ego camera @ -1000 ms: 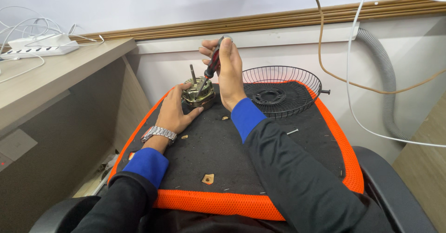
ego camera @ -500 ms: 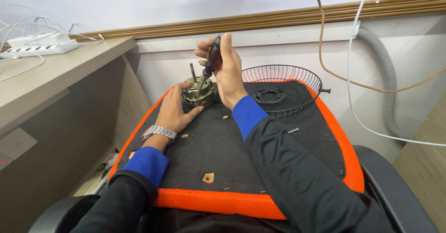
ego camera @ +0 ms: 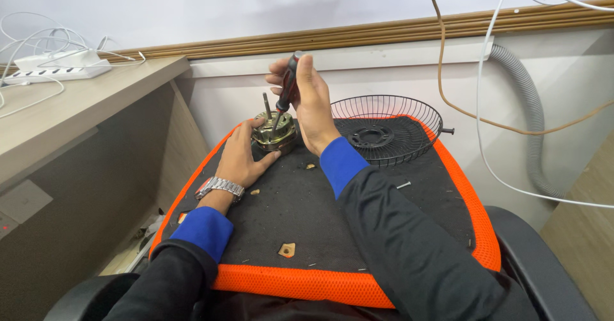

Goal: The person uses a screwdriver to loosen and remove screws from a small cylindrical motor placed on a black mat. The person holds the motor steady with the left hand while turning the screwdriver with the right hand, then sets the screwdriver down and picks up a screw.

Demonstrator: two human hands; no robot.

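A small metal fan motor [ego camera: 276, 136] with an upright shaft stands on the black cushion [ego camera: 320, 218] with an orange rim. My left hand [ego camera: 240, 158] grips the motor's near side and steadies it. My right hand [ego camera: 308, 100] is closed around a screwdriver [ego camera: 286, 94] with a black and red handle, held nearly upright, its tip down on the motor's top. A black wire fan guard [ego camera: 387, 129] lies just right of my right hand on the cushion.
A loose screw [ego camera: 403, 184] and small tan scraps [ego camera: 286, 250] lie on the cushion. A wooden desk [ego camera: 70, 113] with a white power strip [ego camera: 54, 70] stands at left. Cables [ego camera: 486, 103] and a grey corrugated hose [ego camera: 531, 122] hang along the wall at right.
My right hand with the screwdriver has turned slightly on the motor. My left hand has stayed on the motor.
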